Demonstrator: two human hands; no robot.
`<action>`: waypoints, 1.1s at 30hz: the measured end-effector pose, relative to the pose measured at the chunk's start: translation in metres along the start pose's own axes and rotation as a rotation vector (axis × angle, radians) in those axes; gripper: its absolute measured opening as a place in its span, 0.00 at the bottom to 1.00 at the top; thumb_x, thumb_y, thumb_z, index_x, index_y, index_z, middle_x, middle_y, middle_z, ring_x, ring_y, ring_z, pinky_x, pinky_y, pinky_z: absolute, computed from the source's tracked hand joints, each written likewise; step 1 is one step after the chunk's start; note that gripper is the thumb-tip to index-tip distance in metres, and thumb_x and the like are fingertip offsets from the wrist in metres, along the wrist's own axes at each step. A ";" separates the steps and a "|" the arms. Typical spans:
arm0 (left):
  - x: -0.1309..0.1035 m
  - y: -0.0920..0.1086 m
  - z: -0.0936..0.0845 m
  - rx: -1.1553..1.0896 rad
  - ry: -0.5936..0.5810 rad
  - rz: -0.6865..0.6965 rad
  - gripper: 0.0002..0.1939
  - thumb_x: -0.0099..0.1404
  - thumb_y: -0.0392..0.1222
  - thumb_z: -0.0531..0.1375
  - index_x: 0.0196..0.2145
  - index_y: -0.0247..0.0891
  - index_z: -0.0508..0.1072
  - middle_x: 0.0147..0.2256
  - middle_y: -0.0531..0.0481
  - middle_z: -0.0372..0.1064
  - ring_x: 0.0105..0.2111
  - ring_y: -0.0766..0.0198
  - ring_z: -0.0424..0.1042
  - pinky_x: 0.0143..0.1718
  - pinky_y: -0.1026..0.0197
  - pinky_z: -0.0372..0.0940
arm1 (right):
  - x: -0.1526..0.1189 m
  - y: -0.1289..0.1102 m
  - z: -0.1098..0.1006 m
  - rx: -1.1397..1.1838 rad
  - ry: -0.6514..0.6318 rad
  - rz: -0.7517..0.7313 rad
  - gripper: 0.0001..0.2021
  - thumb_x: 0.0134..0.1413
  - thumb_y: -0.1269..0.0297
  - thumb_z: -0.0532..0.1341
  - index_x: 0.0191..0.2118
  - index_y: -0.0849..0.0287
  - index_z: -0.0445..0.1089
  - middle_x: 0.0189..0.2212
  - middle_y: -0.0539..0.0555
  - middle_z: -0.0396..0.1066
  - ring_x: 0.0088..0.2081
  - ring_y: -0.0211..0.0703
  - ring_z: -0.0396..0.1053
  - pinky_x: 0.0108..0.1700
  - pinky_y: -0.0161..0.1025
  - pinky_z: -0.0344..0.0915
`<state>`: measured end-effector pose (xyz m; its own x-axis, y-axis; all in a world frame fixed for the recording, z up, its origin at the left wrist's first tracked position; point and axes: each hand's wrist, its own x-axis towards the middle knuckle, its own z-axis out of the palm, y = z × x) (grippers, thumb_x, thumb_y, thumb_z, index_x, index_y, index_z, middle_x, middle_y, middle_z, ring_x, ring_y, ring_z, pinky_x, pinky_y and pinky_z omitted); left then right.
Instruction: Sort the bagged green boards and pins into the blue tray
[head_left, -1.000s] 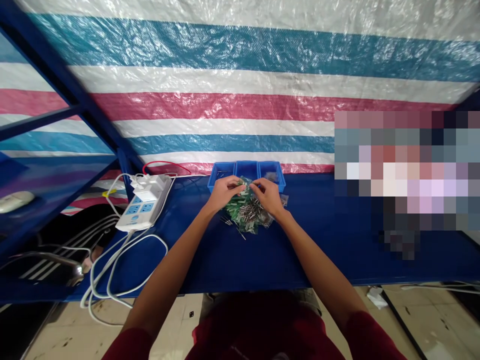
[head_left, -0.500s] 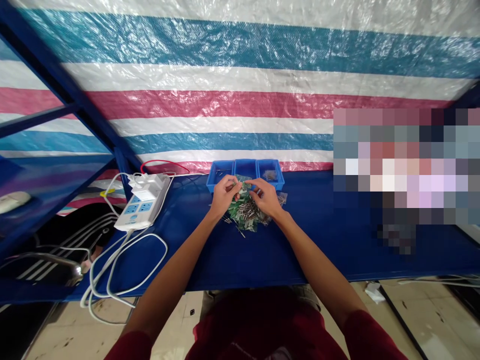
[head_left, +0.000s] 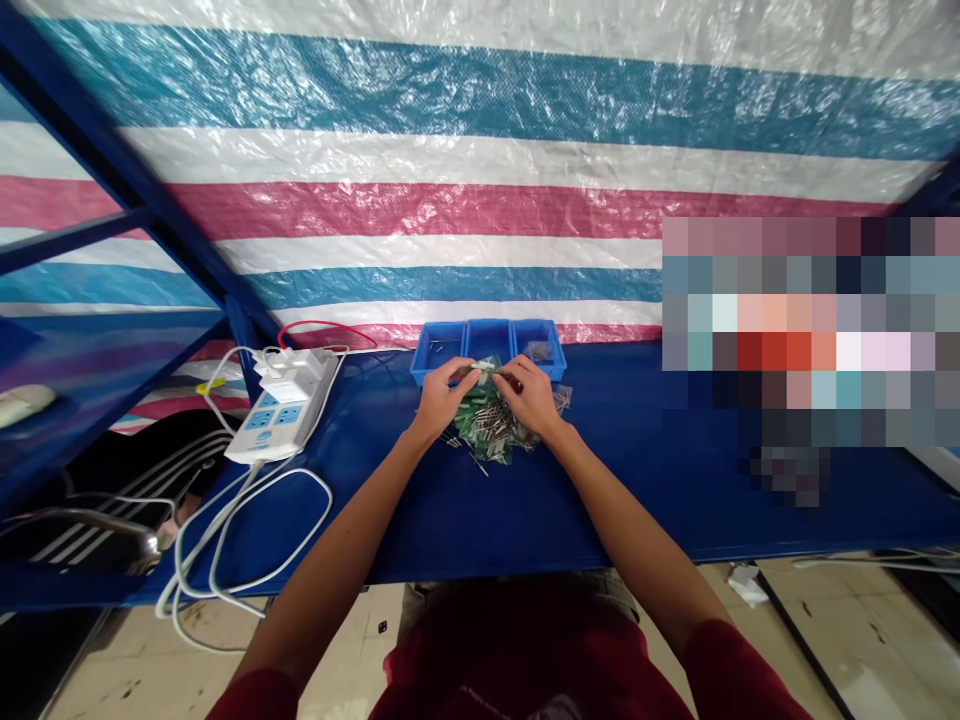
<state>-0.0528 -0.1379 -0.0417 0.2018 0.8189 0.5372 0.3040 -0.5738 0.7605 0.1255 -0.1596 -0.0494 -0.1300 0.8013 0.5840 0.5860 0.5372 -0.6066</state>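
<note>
My left hand and my right hand face each other, each pinching one side of a small clear-green plastic bag. What lies inside that bag is too small to tell. Right below it, a heap of thin metal pins or screws rests among more green-tinted bags. Some loose metal pieces lie at the heap's near left edge. Clear bags show beside my right wrist. Just behind my hands stand three joined blue bins; the left one holds a few small metal pieces, the right one a clear bag.
On the left of the blue table lies a white power strip with plugs and looped white cables. A blue metal frame rises at the left. Behind hangs a striped plastic sheet. The right side is blurred out.
My right fingers have closed in on the bag and my hands have come nearer each other. The bag now stretches between both sets of fingertips.
</note>
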 end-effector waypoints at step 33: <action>-0.002 0.007 0.004 -0.296 0.053 -0.187 0.19 0.60 0.52 0.64 0.43 0.39 0.66 0.18 0.60 0.65 0.17 0.66 0.70 0.23 0.65 0.66 | -0.003 0.000 0.000 0.082 0.070 -0.068 0.18 0.60 0.71 0.49 0.51 0.54 0.70 0.47 0.59 0.67 0.42 0.44 0.69 0.44 0.43 0.69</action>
<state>-0.0469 -0.1434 -0.0391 0.1171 0.9128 0.3913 0.0460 -0.3986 0.9160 0.1253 -0.1619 -0.0510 -0.1091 0.7435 0.6597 0.5104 0.6115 -0.6047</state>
